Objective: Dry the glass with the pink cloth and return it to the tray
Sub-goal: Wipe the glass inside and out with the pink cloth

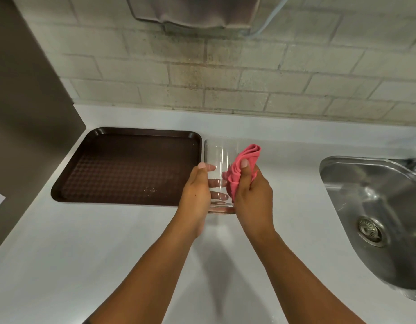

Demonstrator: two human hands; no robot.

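Glass (220, 160), clear and upright, sits in the middle of my view, held above the white counter (85, 242) just to the right of the tray. My left hand (195, 195) wraps its lower half, thumb up the near side and fingers showing through the glass from behind. My right hand (251, 195) grips a bunched pink cloth (239, 164), thumb pinning it, and presses it against the glass's right side; a fold of cloth sticks up beside the rim. Whether the base of the glass touches the counter I cannot tell, though a faint shadow falls below it.

Left of the glass lies a dark brown tray (132, 141) with a textured floor, flat on the counter, a few pale specks near its front right corner. To the far right is a steel sink (342, 169) with a round drain. Behind everything runs a pale brick-pattern tiled wall (296, 78), stained darker near the centre, with a grey fixture (197, 10) mounted at the top.
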